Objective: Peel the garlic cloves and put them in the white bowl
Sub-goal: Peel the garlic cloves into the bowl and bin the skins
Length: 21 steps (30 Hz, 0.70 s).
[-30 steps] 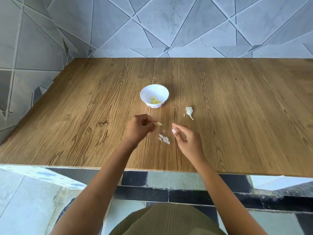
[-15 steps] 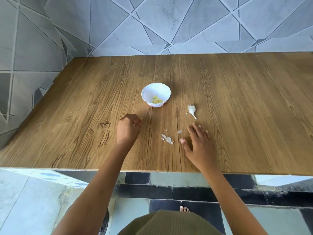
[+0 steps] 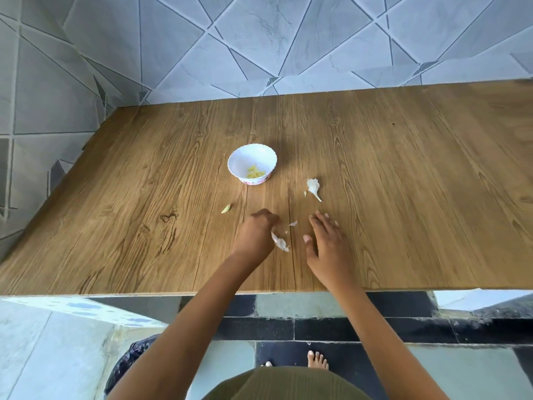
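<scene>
Right now we see the left hand (image 3: 255,233) low over the wooden table (image 3: 403,197), knuckles up and fingers curled under. The fingertips are hidden from us, so we cannot tell whether they pinch anything. At its right edge lies a small heap of papery skins (image 3: 280,243). The right hand (image 3: 327,246) is palm down at the wood just beside that heap, fingers straight and slightly spread, thumb out to the left, grasping nothing. Between the two hands, a little farther from us, we spot a single skin flake (image 3: 293,224). A lone clove (image 3: 226,208), pale yellow-green, lies on the table to the left of the left hand, apart from it and nearer to us than the white bowl (image 3: 239,157). That bowl stands upright beyond the hands, near the middle of the table, and we can make out a few yellowish peeled cloves (image 3: 255,172) at its bottom. To the right of the bowl, beyond the right hand, sits a white garlic husk (image 3: 313,186) with its stalk pointing towards us. Behind the table rises a grey tiled wall (image 3: 259,39)
</scene>
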Each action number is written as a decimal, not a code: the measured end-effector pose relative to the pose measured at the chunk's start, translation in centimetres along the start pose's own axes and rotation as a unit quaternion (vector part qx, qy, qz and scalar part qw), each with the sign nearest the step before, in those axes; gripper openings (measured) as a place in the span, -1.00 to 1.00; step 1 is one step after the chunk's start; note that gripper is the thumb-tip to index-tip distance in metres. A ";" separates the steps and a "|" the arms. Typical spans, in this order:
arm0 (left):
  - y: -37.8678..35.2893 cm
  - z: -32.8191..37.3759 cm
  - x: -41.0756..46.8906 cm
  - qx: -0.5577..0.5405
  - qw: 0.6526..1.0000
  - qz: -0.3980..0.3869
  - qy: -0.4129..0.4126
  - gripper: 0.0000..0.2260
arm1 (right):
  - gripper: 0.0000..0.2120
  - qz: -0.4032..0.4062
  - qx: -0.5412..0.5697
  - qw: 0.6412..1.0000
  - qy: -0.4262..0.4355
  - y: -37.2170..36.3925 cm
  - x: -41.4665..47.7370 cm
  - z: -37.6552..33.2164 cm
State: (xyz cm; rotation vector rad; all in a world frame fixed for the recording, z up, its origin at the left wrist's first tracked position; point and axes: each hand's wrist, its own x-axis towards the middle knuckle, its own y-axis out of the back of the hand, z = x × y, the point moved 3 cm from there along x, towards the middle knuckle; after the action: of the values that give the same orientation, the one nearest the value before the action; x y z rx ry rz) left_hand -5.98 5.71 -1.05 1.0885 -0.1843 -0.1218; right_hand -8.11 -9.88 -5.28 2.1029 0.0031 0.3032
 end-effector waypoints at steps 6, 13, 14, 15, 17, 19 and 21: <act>0.1 2.3 2.3 0.017 0.988 -0.076 -0.130 -0.56 | -0.59 0.026 0.017 1.000 -0.002 0.2 -0.2 0.1; 0.8 0.9 -0.2 0.004 0.979 -0.102 -0.178 -0.60 | -0.60 0.043 0.036 0.998 0.005 0.2 -0.1 0.2; 1.2 0.4 -0.6 -0.009 0.982 -0.088 -0.168 -0.59 | -0.60 0.045 0.037 0.998 0.007 0.2 -0.1 0.2; 1.6 0.0 -0.9 -0.026 0.987 -0.059 -0.146 -0.57 | -0.60 0.046 0.036 0.998 0.008 0.2 -0.1 0.2; 2.5 -0.6 -1.0 -0.040 0.997 0.004 -0.071 -0.53 | -0.60 0.049 0.040 0.998 0.010 0.2 -0.1 0.2; 2.6 -0.7 -0.9 -0.020 1.000 0.001 0.015 -0.55 | -0.60 0.054 0.042 0.998 0.010 0.2 0.0 0.2; 1.8 -0.3 -1.1 -0.002 0.998 -0.045 0.044 -0.62 | -0.60 0.054 0.046 0.997 0.011 0.3 -0.1 0.1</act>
State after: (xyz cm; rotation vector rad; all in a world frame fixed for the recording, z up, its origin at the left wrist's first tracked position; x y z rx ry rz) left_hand -6.99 7.00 0.30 1.0971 -0.0561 -0.1543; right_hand -8.22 -10.16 -5.12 2.1955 -0.0853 0.3979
